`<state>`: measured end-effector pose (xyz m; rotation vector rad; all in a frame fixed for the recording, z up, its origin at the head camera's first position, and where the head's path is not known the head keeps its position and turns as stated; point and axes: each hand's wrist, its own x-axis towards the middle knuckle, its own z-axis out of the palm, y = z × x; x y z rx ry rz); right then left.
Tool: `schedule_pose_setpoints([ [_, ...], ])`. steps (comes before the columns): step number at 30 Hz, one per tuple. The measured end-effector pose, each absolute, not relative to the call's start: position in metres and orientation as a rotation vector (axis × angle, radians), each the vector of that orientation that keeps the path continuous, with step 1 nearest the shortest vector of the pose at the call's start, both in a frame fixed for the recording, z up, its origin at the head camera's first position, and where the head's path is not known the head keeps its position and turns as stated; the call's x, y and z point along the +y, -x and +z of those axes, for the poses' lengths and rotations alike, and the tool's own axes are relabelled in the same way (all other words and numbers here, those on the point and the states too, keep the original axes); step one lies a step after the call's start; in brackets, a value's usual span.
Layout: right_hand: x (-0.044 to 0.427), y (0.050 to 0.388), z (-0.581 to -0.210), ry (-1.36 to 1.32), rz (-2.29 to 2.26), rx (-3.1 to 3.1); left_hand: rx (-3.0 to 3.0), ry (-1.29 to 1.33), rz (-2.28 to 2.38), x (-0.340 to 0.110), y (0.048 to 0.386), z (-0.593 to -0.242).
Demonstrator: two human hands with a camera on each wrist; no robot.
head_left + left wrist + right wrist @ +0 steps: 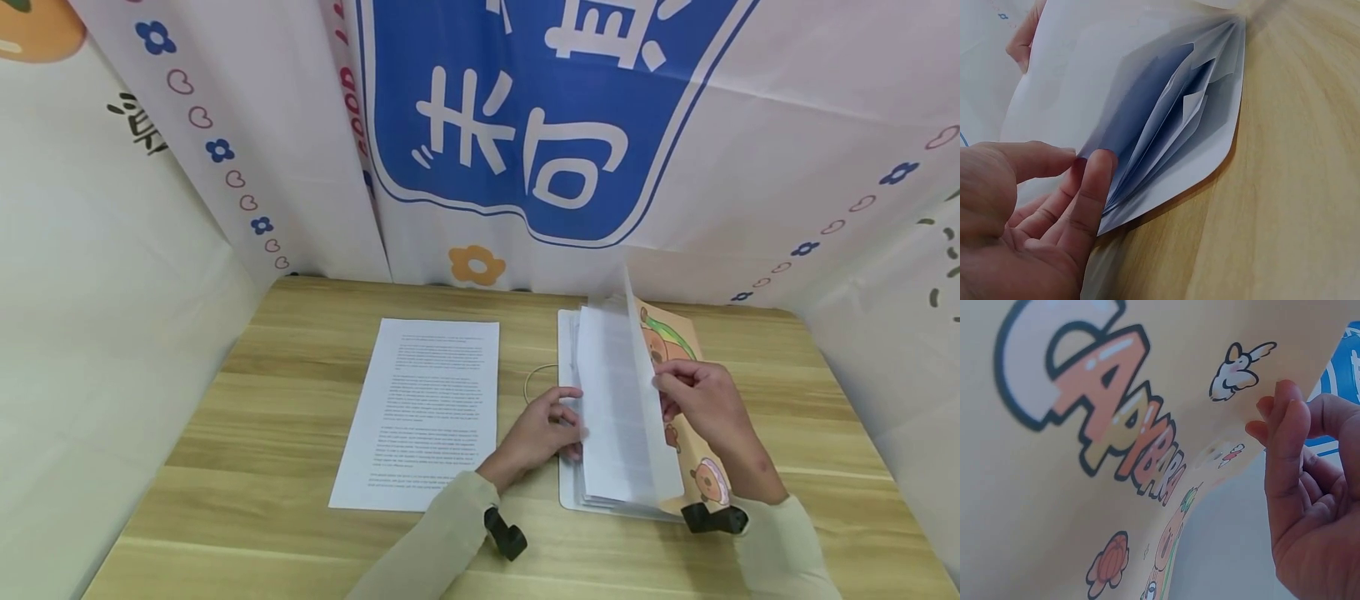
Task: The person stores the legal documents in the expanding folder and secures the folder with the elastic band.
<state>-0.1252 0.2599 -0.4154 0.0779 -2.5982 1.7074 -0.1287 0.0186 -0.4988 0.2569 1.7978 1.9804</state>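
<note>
A document folder has an orange cover [693,329] printed with capybara cartoons and the word CAPYBARA. Whitish inner sleeves [607,400] with papers fan apart in the left wrist view. My right hand [705,404] pinches the raised cover's edge between thumb and fingers, and the cover leans up toward the right. On the folder's left side, my left hand [543,429] pinches the edge of an inner sleeve with thumb and fingertip. Which layer it holds is hard to tell. In the right wrist view, the right hand [1316,481] is at the printed cover [1197,381].
A printed sheet of paper [427,408] lies flat left of the folder on the wooden table [247,433]. A thin cord loop [530,379] sticks out at the folder's left edge. Printed white cloth [480,225] hangs behind the table.
</note>
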Motion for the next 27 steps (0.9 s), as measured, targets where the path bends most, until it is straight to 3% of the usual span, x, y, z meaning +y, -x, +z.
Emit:
schedule_pose_setpoints([
  [27, 0.261, 0.125, -0.417, -0.078, 1.692, -2.623, 1.965, -0.433, 1.772, -0.011, 0.129, -0.492],
])
